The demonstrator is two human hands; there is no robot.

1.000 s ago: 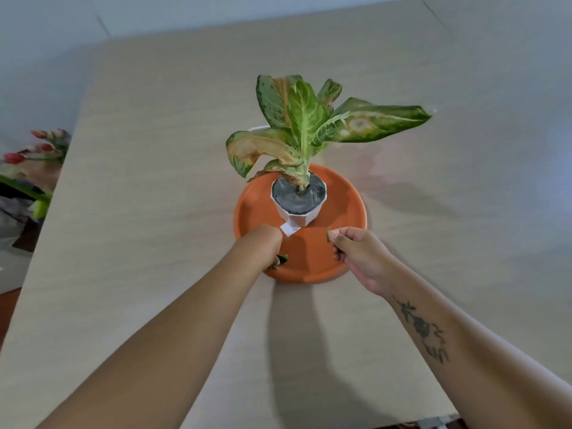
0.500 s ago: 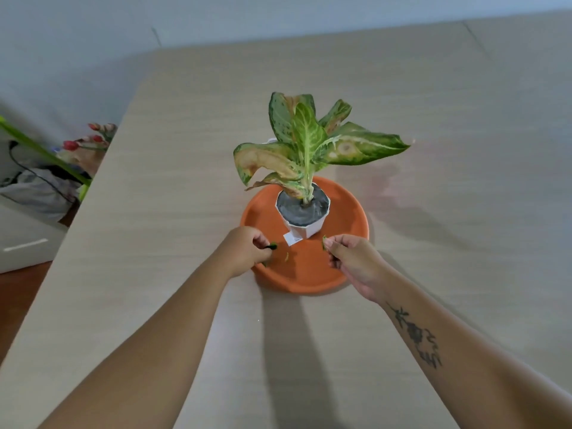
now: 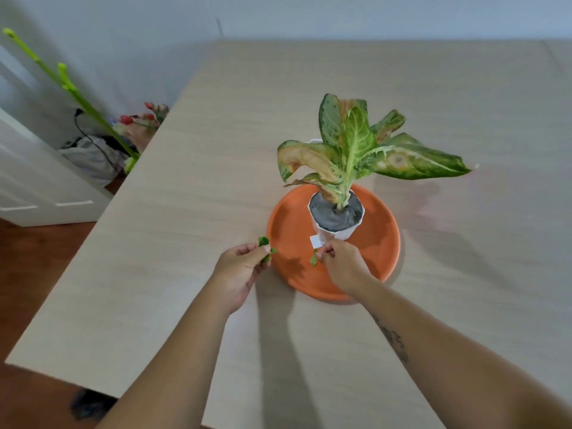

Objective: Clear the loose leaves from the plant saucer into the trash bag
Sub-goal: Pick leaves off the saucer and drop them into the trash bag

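Left hand (image 3: 240,267) pinching small green leaves (image 3: 264,242), right hand (image 3: 342,264) another leaf (image 3: 313,260) — over round, smooth orange saucer (image 3: 291,224).

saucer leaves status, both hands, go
Left hand pinching green leaf bits beside saucer rim. Right hand pinching a small leaf over saucer. Trash bag not in view.

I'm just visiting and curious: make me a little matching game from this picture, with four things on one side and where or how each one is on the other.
1. left hand
2. right hand
3. white pot
4. orange saucer

A. stands in the saucer
B. pinches green leaves beside the saucer's left rim
C. rests on the wooden table
D. pinches a small leaf above the saucer

Pairs: 1-B, 2-D, 3-A, 4-C
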